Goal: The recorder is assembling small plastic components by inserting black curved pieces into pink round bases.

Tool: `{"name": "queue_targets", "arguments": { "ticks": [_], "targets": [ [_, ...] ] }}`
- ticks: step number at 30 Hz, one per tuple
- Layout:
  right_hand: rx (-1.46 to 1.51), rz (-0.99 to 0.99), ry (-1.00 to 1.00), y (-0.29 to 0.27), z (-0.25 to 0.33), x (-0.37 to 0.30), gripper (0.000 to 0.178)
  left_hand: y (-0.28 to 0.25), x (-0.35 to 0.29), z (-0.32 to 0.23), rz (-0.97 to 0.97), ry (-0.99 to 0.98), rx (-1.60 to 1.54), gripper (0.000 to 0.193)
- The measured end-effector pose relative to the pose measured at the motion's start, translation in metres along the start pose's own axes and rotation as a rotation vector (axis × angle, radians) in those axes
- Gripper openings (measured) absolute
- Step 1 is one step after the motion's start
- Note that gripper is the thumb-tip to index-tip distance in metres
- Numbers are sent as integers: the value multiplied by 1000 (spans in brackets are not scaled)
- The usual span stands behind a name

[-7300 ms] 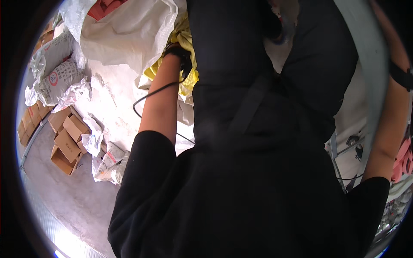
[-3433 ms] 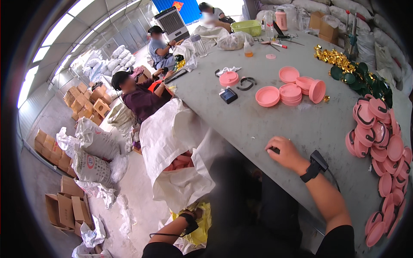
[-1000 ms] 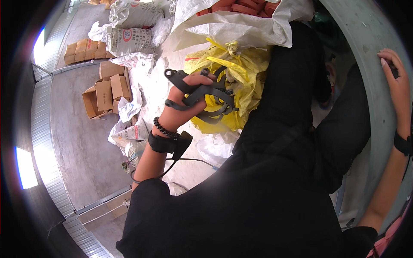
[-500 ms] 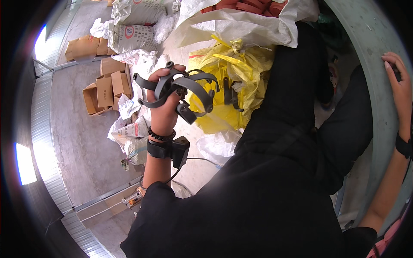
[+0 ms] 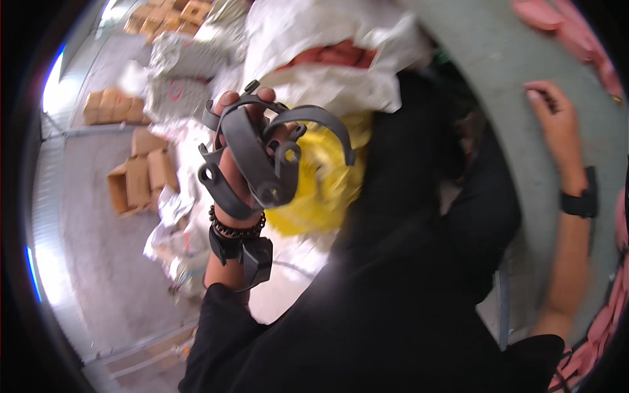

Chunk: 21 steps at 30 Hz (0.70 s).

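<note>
My left hand (image 5: pixel 234 175) is raised with its fingers closed round several curved black plastic pieces (image 5: pixel 247 147), their arms sticking out past my fingers. Just beyond it is a yellow woven sack (image 5: pixel 308 203), blurred, its contents hard to make out. My right hand (image 5: pixel 557 128) lies on the grey-green tabletop (image 5: pixel 488 39) with its fingers loosely bent and nothing visible in it. Farther off, red pieces (image 5: pixel 334 56) show in the mouth of a white sack (image 5: pixel 295 26).
Pinkish-red linked pieces (image 5: pixel 599 347) lie along the table's right side, and more pink pieces (image 5: pixel 576 33) at its far end. Open cardboard boxes (image 5: pixel 137 180) and filled white sacks (image 5: pixel 177 98) stand on the floor at left. My black-trousered legs are beside the table.
The view has shifted, bringing more of the table into sight. My left hand has turned the black pieces and now covers part of the yellow sack. My right hand appears farther onto the tabletop.
</note>
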State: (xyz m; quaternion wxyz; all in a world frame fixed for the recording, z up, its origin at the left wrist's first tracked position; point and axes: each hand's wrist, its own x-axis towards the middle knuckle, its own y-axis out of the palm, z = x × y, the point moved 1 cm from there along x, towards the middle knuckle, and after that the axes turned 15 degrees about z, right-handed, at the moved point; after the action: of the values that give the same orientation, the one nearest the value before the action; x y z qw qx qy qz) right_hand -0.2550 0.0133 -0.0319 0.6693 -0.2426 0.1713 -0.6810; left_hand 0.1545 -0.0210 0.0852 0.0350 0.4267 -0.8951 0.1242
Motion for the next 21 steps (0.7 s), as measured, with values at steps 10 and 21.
{"name": "queue_targets", "arguments": {
  "ticks": [10, 21],
  "targets": [
    [669, -560, 14, -72, -8, -32, 36, 247, 199, 35, 72, 79, -817, 41],
    [309, -529, 163, -92, -50, -39, 29, 316, 237, 72, 277, 62, 669, 94]
  ]
}}
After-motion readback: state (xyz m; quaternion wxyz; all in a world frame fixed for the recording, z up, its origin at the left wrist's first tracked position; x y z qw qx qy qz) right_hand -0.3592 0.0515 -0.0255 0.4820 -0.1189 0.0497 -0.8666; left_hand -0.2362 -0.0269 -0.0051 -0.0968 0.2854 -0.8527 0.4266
